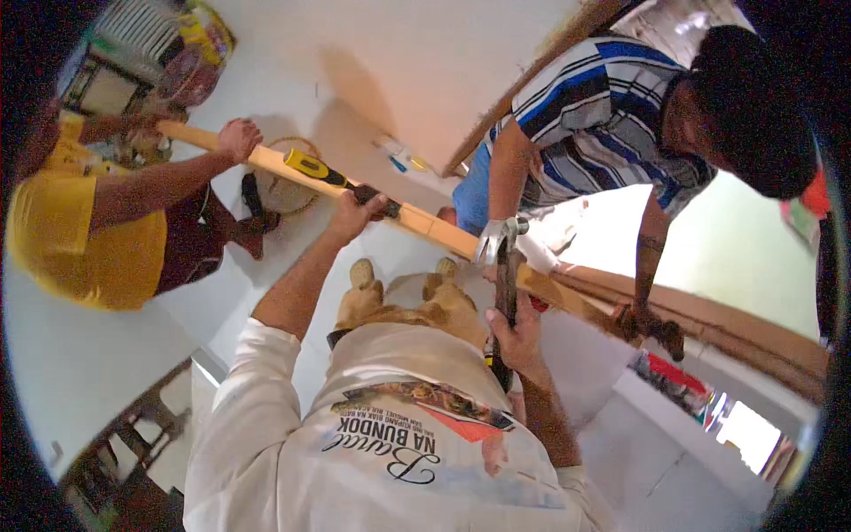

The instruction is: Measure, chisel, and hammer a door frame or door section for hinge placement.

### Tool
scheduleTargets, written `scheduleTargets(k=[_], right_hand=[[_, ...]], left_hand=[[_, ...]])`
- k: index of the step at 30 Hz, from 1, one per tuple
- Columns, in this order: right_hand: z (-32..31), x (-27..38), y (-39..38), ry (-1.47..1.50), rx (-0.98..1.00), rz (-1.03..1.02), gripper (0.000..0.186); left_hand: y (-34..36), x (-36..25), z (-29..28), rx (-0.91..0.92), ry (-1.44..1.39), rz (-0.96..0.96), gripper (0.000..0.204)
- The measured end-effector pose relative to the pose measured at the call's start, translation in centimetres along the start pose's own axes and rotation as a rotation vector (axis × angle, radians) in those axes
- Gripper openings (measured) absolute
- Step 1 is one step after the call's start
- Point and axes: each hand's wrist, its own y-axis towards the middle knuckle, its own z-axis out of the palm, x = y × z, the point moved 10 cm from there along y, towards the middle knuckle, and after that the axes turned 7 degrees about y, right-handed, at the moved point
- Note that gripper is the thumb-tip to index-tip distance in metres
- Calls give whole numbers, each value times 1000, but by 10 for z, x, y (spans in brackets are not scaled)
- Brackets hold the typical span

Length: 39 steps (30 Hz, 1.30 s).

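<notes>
My left hand point(359, 209) is closed on a yellow-and-black chisel-like tool point(306, 167), lying along a long pale wooden board point(430, 226) that crosses in front of me. My right hand point(517, 337) grips a claw hammer point(505, 266) upright, its metal head level with the board. A co-worker in yellow holds the board's left end with a hand point(238, 139). Toward its right end, another co-worker in a striped shirt has a hand point(660, 332) low beside it, gripping something dark that I cannot make out.
A round basket-like item point(292, 151) and small items point(403, 155) lie beyond the board. A crate and bags point(191, 62) sit at top left. Brown planks point(753, 346) run along a pale ledge at right. Dark furniture point(133, 443) stands at lower left.
</notes>
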Motion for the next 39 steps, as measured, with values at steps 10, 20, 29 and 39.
scheduleTargets(k=[10,20,29,39], right_hand=[[-52,12,45,-74,274,-265,43],[-61,0,55,-60,403,-215,61],[-63,7,53,25,405,-196,23],[-53,10,58,-53,427,-212,23]], left_hand=[[-17,2,4,-106,-143,-81,32],[-22,-6,3,-174,-242,-112,37],[-24,-30,6,-150,100,-115,37],[-36,-61,7,-402,727,164,25]])
